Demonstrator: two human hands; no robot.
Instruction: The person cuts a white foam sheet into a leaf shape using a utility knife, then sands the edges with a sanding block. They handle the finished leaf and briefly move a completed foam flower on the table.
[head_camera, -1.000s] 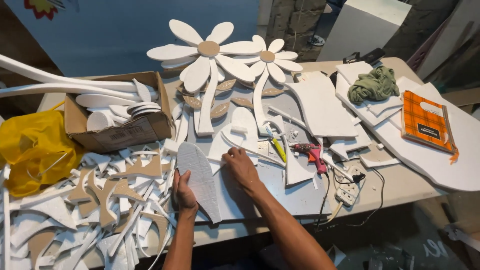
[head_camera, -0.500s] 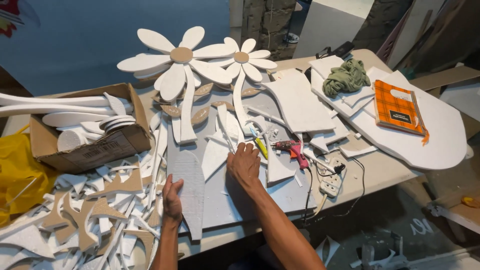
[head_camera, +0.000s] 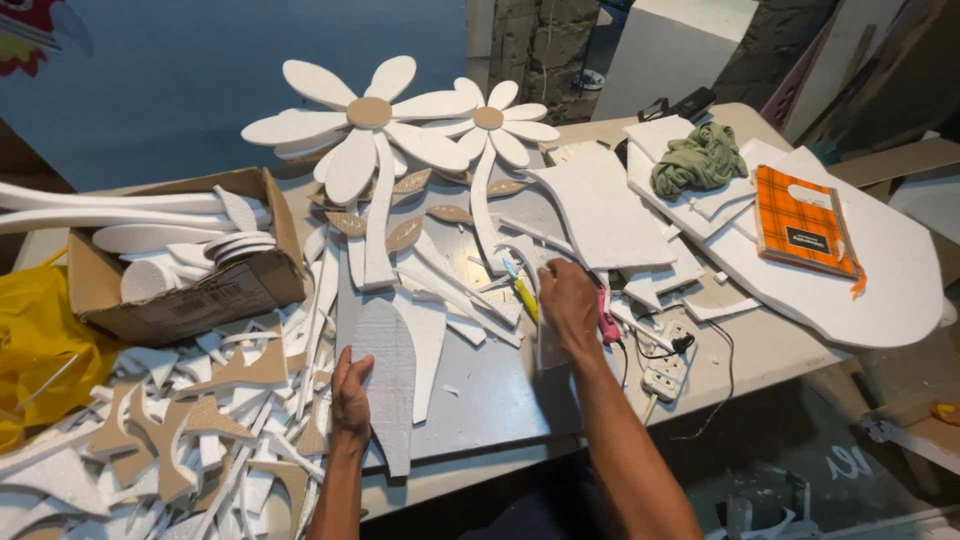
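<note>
My left hand rests on the left edge of a long grey leaf-shaped foam piece lying on the table. Farther up the table, my right hand lies palm down among white foam scraps. It sits between a yellow-handled cutter and a pink glue gun. I cannot tell whether its fingers close on anything. Two white foam daisies with tan centres lie at the back.
A cardboard box of white foam pieces stands at the left, beside a yellow bag. Tan and white offcuts cover the near left. A power strip, an orange notebook and a green cloth lie to the right.
My right hand has moved up the table toward the cutter and glue gun. The left hand stays on the grey leaf piece. The view has shifted.
</note>
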